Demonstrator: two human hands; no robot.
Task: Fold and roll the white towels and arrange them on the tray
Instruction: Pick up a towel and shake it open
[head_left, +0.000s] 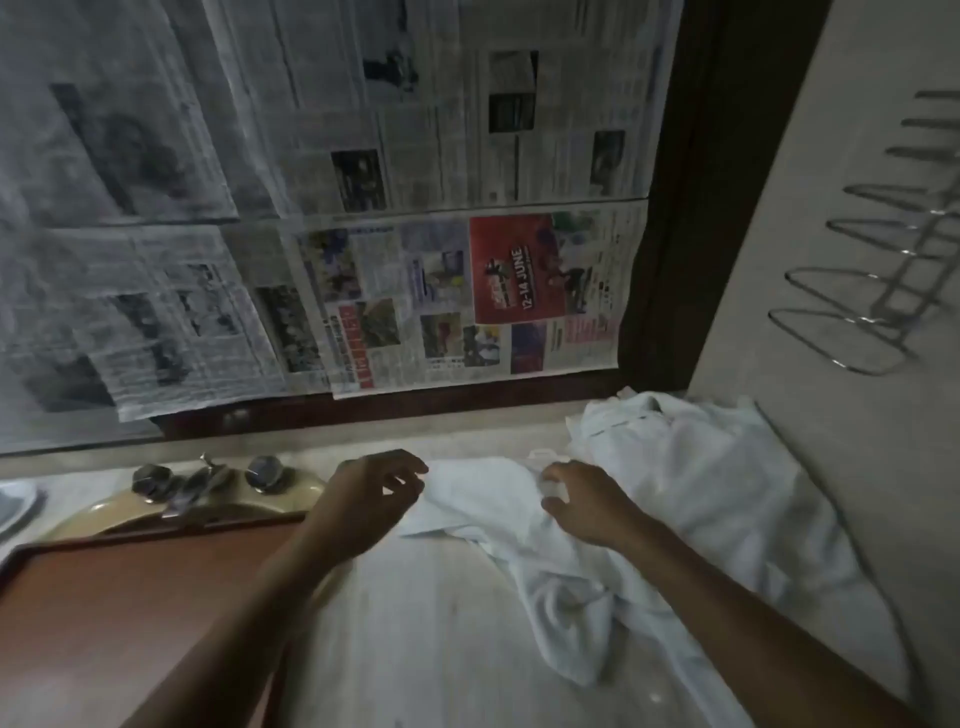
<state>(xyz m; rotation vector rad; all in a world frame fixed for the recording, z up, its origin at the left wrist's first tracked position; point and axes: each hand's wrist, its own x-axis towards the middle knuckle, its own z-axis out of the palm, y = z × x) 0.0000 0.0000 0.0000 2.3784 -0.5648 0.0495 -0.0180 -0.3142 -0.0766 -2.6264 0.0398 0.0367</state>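
Observation:
A crumpled white towel lies on the pale counter in front of me. My left hand hovers at the towel's left edge with its fingers curled and apart, holding nothing that I can see. My right hand rests on top of the towel near its far edge, fingers bent onto the cloth. A heap of more white towels sits at the back right against the wall. The brown wooden tray lies at the lower left, bare.
A beige sink with a tap and two knobs is behind the tray. Newspaper sheets cover the window at the back. A wire rack hangs on the right wall. The counter runs toward me.

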